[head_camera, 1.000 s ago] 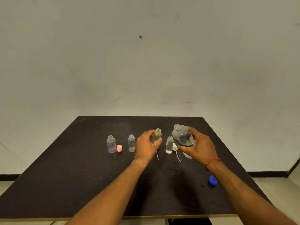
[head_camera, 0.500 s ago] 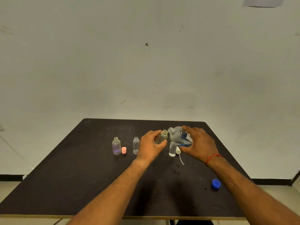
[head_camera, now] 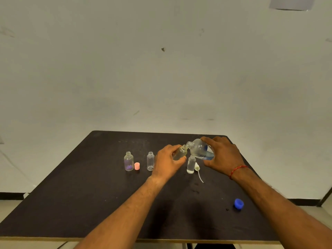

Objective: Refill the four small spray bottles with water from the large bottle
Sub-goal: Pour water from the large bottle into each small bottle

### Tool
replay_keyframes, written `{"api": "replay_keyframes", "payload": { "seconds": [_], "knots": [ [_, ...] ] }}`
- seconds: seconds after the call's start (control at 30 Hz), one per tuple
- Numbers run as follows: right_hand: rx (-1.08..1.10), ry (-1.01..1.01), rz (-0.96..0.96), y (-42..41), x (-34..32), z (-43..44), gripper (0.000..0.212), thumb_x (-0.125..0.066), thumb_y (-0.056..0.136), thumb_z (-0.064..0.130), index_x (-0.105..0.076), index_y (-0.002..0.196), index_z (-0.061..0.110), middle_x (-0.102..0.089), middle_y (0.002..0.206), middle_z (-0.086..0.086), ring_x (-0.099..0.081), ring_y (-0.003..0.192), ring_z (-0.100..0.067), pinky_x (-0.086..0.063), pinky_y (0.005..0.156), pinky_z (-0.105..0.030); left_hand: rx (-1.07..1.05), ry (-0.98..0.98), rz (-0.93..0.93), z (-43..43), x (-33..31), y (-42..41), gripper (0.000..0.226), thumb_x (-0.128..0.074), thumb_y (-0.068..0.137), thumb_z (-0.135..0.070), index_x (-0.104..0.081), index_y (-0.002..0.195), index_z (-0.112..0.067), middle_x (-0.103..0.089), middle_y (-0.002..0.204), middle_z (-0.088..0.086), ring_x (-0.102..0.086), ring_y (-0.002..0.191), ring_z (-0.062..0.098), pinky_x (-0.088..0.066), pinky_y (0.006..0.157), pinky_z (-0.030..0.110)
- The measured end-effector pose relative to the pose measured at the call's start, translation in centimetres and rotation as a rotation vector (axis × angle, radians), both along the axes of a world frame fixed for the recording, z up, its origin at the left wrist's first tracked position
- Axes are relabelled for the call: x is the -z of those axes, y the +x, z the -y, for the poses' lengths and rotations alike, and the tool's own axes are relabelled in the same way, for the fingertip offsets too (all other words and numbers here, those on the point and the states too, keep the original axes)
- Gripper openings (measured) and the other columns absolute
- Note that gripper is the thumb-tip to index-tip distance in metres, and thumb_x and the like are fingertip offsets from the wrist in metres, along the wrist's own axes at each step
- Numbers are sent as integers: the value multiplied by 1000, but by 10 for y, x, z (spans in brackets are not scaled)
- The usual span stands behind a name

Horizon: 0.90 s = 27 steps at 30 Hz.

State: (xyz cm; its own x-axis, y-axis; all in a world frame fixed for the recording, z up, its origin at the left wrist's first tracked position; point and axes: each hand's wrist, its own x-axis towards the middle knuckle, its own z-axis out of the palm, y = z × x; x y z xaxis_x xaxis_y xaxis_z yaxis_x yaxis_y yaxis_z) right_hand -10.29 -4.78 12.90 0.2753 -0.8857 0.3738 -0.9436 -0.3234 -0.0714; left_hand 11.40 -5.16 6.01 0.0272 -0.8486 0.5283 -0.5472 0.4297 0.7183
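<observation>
The right hand (head_camera: pixel 223 155) grips the large bottle (head_camera: pixel 200 149), tilted neck-down toward the left hand (head_camera: pixel 166 162). The left hand grips a small spray bottle (head_camera: pixel 180 152), mouths touching, above the bench (head_camera: pixel 89 194).

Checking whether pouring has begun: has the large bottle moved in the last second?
Yes. The large bottle has tipped left, its mouth now above the standing small bottle, which it stood upright beside.
</observation>
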Motion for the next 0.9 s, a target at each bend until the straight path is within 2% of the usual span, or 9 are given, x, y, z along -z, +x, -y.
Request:
{"api": "replay_keyframes", "payload": {
  "seconds": [0.13, 0.33, 0.53, 0.9],
  "knots": [
    [8, -7, -58, -1, -5, 1, 76, -71, 74, 54, -39, 141, 38, -54, 126, 0, -45, 121, -22, -47, 94, -45, 3, 1, 10, -1, 0, 1, 34, -74, 82, -36, -70, 116, -31, -65, 97, -11, -63, 89, 4, -57, 78, 29],
    [8, -56, -121, 0, -12, 0, 71, -68, 72, 54, -40, 137, 42, -55, 119, 3, -47, 114, -20, -45, 84, -39, 7, 4, 1, -2, -2, 0, 35, -75, 83, -35, -70, 117, -29, -66, 98, -9, -63, 90, 6, -56, 79, 27],
    [15, -81, -163, 1, -17, 2, 73, -68, 72, 49, -39, 138, 43, -54, 119, 4, -47, 114, -19, -43, 86, -39, 0, 8, 0, -2, -3, 1, 38, -76, 84, -34, -70, 121, -26, -66, 101, -9, -63, 92, 7, -50, 76, 15],
    [6, -106, -209, 2, -22, 3, 73, -70, 73, 45, -38, 139, 44, -53, 116, 5, -46, 112, -18, -40, 87, -41, -1, 23, 7, -2, -3, 2, 40, -76, 85, -35, -68, 123, -27, -66, 103, -9, -63, 93, 7, -51, 80, 17]
  ]
}}
